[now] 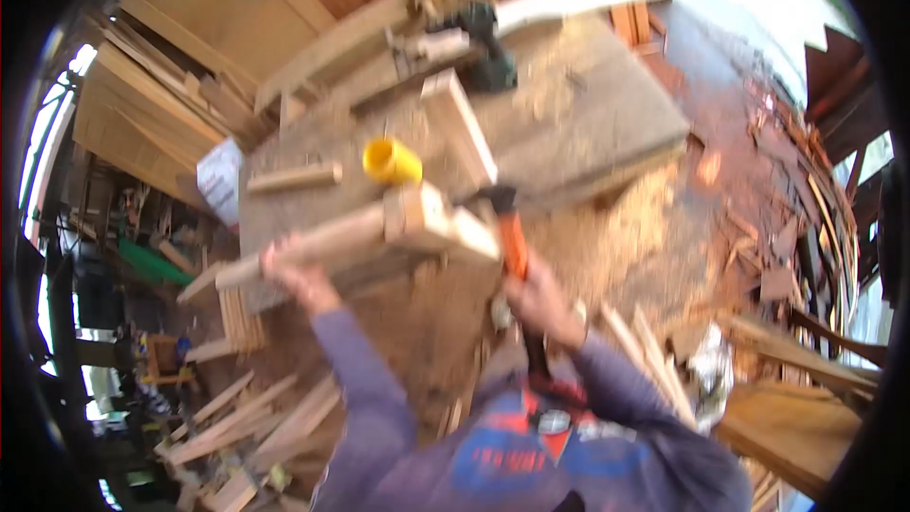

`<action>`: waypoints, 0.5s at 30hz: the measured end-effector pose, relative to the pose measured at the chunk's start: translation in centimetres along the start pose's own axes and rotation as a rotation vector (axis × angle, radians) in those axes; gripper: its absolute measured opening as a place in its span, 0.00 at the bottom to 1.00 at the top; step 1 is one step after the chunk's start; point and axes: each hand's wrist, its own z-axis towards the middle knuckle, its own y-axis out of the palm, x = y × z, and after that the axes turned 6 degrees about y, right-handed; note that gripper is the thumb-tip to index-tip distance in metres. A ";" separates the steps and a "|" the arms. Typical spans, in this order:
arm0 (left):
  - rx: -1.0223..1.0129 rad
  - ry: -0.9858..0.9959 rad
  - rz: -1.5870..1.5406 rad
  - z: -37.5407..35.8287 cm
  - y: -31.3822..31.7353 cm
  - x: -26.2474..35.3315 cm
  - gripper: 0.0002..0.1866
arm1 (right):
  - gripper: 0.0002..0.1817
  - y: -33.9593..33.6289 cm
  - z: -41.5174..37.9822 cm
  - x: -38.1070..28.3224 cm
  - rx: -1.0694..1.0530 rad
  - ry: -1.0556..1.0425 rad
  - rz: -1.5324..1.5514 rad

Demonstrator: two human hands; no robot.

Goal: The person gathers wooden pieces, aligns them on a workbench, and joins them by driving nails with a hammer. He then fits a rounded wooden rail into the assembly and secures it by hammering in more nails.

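My left hand [294,275] is wrapped round the left part of a long wooden piece [332,237] at the near edge of the workbench [588,85]. A thick wood block [417,213] sits at the right end of that piece. My right hand [542,301] grips a hammer [513,245] with an orange and black handle. Its dark head is beside the block's right end, close to the lower end of an upright-lying board [460,128]. Whether the head touches the wood is too blurred to tell.
On the bench are a yellow cup-like object [391,161], a short wood strip [294,177], a dark green power drill [488,47] and a long pale board [578,0]. Wood scraps [237,422] litter the floor at lower left. More planks [806,427] lie at lower right.
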 end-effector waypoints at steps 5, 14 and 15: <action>0.045 0.049 -0.066 0.7 3.9 -1.3 0.07 | 0.10 -2.9 -2.6 -0.6 -0.011 0.308 0.148; 0.091 0.045 0.026 1.2 3.2 -2.0 0.07 | 0.06 -19.2 -7.7 -7.8 0.912 -0.228 0.312; 0.072 0.033 0.018 1.2 3.1 -2.0 0.07 | 0.07 -20.1 -7.0 -9.3 1.063 -0.372 0.387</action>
